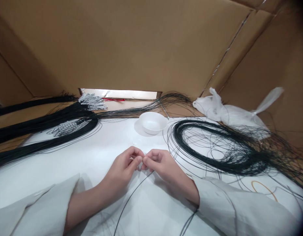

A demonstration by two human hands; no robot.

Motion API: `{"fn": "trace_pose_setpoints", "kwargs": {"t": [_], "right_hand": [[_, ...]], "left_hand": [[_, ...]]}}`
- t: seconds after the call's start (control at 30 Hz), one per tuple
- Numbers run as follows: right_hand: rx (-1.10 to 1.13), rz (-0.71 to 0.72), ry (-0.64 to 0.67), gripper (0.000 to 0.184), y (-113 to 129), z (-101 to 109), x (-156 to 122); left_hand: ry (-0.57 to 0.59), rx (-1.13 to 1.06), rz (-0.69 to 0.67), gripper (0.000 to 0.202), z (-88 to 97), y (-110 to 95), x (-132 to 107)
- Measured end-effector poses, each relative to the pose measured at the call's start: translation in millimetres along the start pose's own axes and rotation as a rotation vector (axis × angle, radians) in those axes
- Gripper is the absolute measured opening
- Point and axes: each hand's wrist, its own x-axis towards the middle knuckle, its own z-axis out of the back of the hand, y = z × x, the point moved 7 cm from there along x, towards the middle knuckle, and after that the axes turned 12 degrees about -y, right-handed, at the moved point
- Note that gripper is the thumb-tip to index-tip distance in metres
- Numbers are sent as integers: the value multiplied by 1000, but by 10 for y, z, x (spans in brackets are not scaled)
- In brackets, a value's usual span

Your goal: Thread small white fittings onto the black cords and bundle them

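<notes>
My left hand (128, 165) and my right hand (161, 164) meet fingertip to fingertip above the white table, each closed in a pinch. A thin black cord (131, 194) comes out beneath my right fingers and curves down to the bottom edge. Between the touching fingertips is something tiny, mostly hidden, whose kind I cannot make out. Just beyond my hands stands a shallow white bowl (153, 123); its inside looks plain white.
A large coil of black cord (188, 154) spreads at right, near a white plastic bag (230, 113) and a yellow loop (264, 187). Black cord bundles (43, 121) with white-and-black tips (93, 102) lie at left. Cardboard walls (141, 46) enclose the white table (112, 134).
</notes>
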Motion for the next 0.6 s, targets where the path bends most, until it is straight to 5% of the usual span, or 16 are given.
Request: {"fn": "trace_pose_setpoints", "kwargs": {"t": [0.33, 0.6], "right_hand": [[-76, 115, -31, 11, -21, 5, 3], [-56, 108, -31, 5, 28, -31, -36]], "left_hand": [[-101, 404, -256, 14, 61, -167, -72], [-159, 358, -210, 14, 71, -230, -106]]}}
